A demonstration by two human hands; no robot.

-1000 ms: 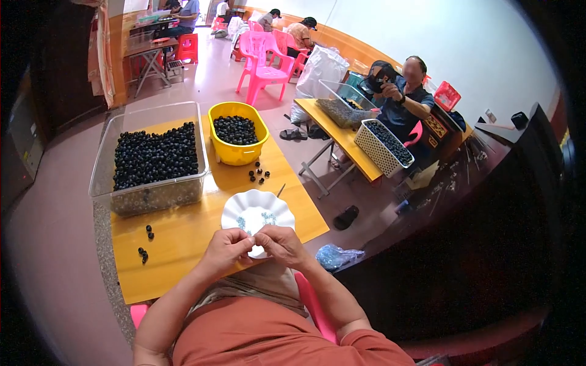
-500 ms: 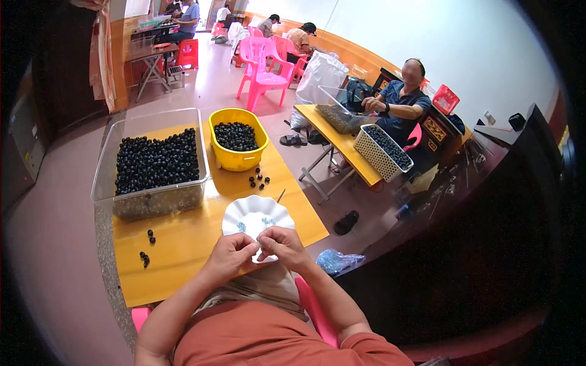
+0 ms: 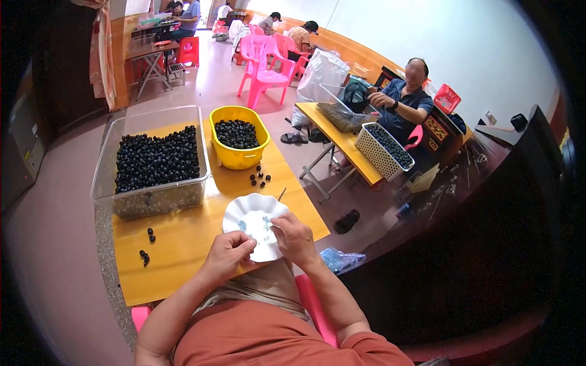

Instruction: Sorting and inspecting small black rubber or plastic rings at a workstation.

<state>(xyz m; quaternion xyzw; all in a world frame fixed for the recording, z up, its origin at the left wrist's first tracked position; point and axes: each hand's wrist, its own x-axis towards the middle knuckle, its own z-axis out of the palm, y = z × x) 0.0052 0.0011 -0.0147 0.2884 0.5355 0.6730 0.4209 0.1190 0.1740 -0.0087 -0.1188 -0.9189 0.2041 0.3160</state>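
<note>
With the left hand [image 3: 229, 251], thumb and fingertips are pinched together; whether a piece is gripped cannot be told. This pinch is best held steady and low over the plate [image 3: 235, 211], so that anything dropped is caught. With the right hand [image 3: 294, 238], fingers are curled over the plate; its grasp cannot be told, and light fingertip contact is advisable. Beads [image 3: 157, 160] are held ahead-left of the left hand, in the clear tub [image 3: 159, 204]; blue pieces [image 3: 267, 221] are found at the right fingertips.
</note>
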